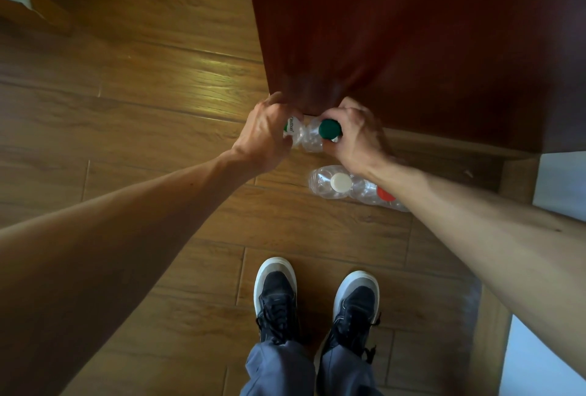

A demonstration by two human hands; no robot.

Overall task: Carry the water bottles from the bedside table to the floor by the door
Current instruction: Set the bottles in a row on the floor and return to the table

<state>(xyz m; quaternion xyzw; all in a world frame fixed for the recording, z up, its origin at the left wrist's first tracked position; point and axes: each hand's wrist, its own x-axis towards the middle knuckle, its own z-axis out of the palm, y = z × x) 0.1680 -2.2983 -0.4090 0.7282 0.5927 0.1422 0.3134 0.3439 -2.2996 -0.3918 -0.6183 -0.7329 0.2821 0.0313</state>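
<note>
Head view, looking straight down. Both arms reach forward to the foot of a dark red-brown door (412, 31).

Left hand (261, 135): fingers curled closed around a clear bottle with a green-and-white label (293, 131); its cap is mostly hidden behind the hand. Whether it stands on the floor or is just above it, cannot tell.

Right hand (355, 135): fingers wrapped closed around the top of a green-capped bottle (328, 129), cap facing up. The two held bottles touch, side by side, right at the door's bottom edge.

Nearer the viewer, two more clear bottles stand upright on the wooden floor (142, 94), touching each other: a white-capped bottle (341, 181) and a red-capped bottle (385, 195), the latter partly under the right forearm.

Two dark sneakers with pale toes (276, 297) at bottom centre, well apart from the bottles.
</note>
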